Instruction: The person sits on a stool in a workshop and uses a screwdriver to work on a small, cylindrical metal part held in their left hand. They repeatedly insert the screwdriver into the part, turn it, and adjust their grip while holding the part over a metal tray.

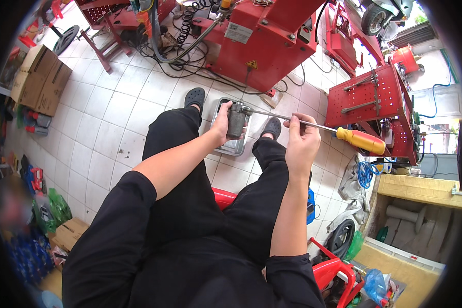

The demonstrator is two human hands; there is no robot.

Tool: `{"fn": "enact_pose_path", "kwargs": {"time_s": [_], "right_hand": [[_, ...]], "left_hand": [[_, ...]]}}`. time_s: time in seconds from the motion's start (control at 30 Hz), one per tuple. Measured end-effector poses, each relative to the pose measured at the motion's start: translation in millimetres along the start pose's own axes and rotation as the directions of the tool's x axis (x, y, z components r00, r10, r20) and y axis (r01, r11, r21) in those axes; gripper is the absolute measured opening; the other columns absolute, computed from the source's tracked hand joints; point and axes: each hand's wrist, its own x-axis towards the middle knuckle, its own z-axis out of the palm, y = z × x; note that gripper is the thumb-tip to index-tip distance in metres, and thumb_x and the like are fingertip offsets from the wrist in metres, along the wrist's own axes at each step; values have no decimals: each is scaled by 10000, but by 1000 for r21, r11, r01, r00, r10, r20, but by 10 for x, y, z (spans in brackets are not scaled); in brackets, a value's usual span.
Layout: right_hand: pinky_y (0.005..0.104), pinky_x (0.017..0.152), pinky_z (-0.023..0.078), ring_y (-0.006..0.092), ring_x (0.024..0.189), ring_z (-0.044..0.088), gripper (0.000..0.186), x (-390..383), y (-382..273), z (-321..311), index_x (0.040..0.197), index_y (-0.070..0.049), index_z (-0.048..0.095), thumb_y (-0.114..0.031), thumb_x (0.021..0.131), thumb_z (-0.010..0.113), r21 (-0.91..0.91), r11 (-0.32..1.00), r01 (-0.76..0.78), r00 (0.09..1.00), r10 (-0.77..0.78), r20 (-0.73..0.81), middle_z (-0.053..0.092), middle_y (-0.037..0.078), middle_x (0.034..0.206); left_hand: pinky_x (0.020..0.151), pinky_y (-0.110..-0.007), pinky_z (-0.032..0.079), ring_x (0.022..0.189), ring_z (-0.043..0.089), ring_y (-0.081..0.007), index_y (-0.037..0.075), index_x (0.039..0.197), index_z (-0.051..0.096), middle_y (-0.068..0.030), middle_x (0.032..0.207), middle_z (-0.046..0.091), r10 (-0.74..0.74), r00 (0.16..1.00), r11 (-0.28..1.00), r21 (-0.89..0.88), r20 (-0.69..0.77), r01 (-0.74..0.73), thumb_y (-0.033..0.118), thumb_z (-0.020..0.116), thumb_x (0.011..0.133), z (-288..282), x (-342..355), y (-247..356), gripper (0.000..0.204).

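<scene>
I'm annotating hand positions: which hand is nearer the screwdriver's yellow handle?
Right. The right hand holds the screwdriver's shaft, just left of the yellow handle; the left hand is farther left, holding a grey metal cylinder.

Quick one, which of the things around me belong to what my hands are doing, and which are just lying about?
In hand or close by:
Grey metal cylinder, held in the left hand
Yellow-and-red-handled screwdriver, held in the right hand
Metal tray on the floor below, probably

Just around:
Cardboard box
Blue cable coil
Red machine
</scene>
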Motion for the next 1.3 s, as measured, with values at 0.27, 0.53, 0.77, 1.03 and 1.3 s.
{"fn": "enact_pose_path", "kwargs": {"time_s": [0.27, 0.53, 0.77, 1.03, 1.3], "right_hand": [[262, 556, 443, 114, 582, 548, 239, 20, -195, -28, 835, 29, 556, -205, 886, 554, -211, 976, -52, 997, 61, 38, 585, 77, 661], [224, 441, 360, 74, 503, 508, 263, 92, -65, -166, 775, 18, 556, -224, 877, 570, -252, 962, -108, 977, 149, 154, 541, 31, 607], [205, 441, 366, 73, 507, 527, 203, 99, -112, -221, 817, 15, 564, -180, 849, 613, 3, 983, -184, 952, 178, 251, 564, 32, 651], [194, 486, 425, 74, 481, 510, 239, 176, -84, -250, 767, 27, 585, -196, 849, 611, -210, 927, -311, 915, 352, 199, 578, 47, 627], [229, 547, 465, 89, 583, 560, 188, 177, 13, -303, 766, 39, 576, -136, 811, 629, -73, 985, -154, 924, 170, 341, 595, 58, 658]], "left_hand": [[658, -384, 482, 731, 593, -216, 116, 1000, 591, -79, 824, 613, -24, 999, 999, -28, 30, 25, 654, 323, 803, -11, -20, 17, 632], [627, -377, 485, 704, 593, -209, 117, 990, 590, -73, 804, 610, -19, 999, 1000, -16, 29, 20, 644, 325, 811, 11, -26, 20, 617], [629, -375, 488, 713, 598, -210, 109, 996, 584, -77, 811, 612, -17, 1000, 1000, -16, 15, 18, 643, 326, 812, -3, -7, 18, 621], [630, -376, 488, 713, 597, -207, 116, 996, 584, -73, 812, 613, -16, 1000, 1000, -8, -4, 16, 640, 326, 812, -19, 5, 14, 612], [587, -368, 486, 663, 598, -198, 153, 965, 590, -60, 782, 613, -16, 1000, 1000, -14, 13, 16, 632, 329, 813, -23, 32, 6, 566]]}}
